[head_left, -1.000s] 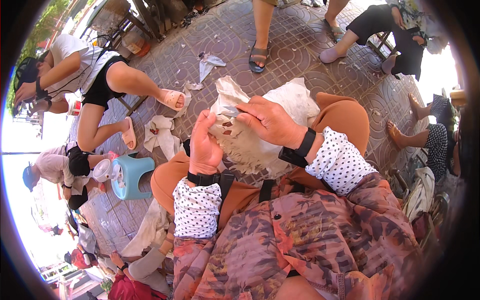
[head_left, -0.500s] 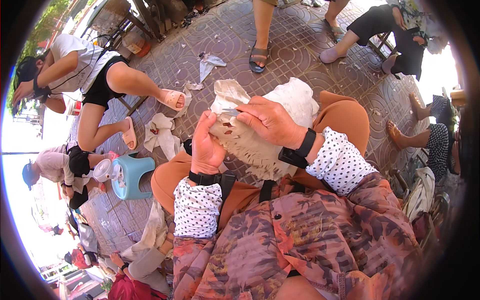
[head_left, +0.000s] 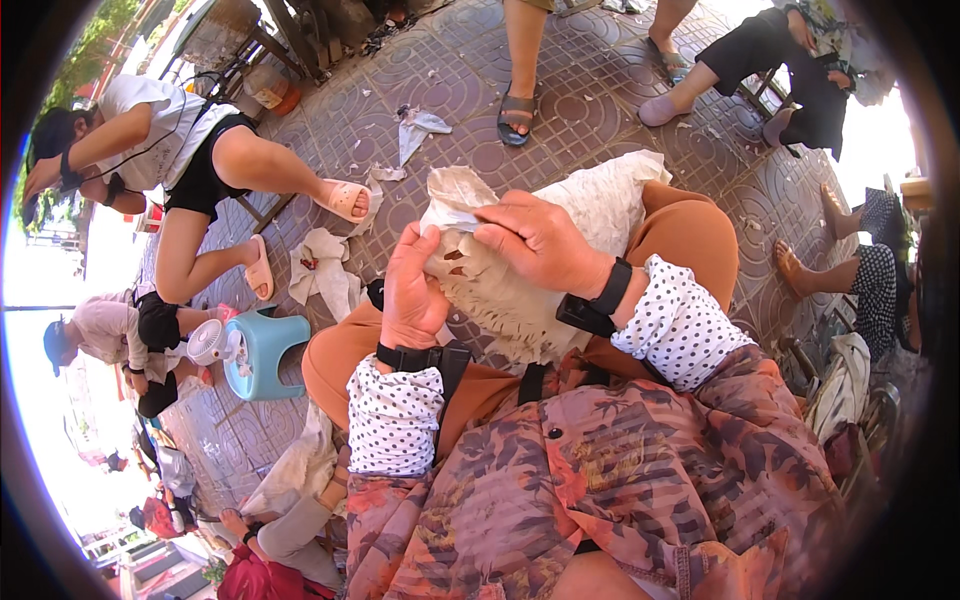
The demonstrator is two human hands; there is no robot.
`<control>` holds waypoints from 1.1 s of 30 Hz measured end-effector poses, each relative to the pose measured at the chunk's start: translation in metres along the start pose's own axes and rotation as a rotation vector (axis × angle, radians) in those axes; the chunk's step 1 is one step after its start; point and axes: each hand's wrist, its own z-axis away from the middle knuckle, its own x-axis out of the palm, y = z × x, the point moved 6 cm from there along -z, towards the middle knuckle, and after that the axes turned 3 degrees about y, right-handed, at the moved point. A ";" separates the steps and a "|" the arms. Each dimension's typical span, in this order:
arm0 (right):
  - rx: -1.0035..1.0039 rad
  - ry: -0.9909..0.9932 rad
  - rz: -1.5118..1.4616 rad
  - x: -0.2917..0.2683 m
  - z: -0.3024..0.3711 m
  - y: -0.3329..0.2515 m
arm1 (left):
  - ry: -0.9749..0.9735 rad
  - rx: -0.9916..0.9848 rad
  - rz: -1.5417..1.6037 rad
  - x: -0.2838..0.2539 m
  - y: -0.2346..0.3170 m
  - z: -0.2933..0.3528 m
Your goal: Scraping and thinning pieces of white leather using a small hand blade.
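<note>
A cream-white cloth (head_left: 500,305) lies across my lap, its lower part covered in ragged little flaps and pierced by a few small holes. My left hand (head_left: 412,300) pinches its left edge between thumb and fingers. In my right hand (head_left: 545,240), closed fingers grip a small metal blade (head_left: 462,221); its grey tip rests against the fabric near my left thumb. Whether it belongs to a knife or small scissors cannot be made out, since my fingers hide the handle. The cloth's far corner reaches over beside my right knee (head_left: 690,245).
On the left, a person in a white shirt (head_left: 165,125) sits close by. Near my left knee stand a light-blue stool (head_left: 275,350) and a small white fan (head_left: 207,342). Cloth scraps (head_left: 325,270) litter the tiled ground (head_left: 440,100). Sandalled feet (head_left: 516,120) are ahead.
The far part of the cloth has shifted right, toward my right knee. The blade tip and both hands stay almost in place, moving only slightly.
</note>
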 end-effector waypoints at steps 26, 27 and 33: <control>-0.012 0.015 0.041 0.000 -0.002 -0.001 | -0.008 0.016 0.011 0.002 0.003 0.001; -0.012 0.014 0.040 0.000 -0.002 -0.001 | -0.006 0.013 0.018 0.001 0.003 0.001; 0.073 0.032 -0.077 0.003 0.000 0.007 | -0.022 0.001 0.025 0.003 0.001 0.001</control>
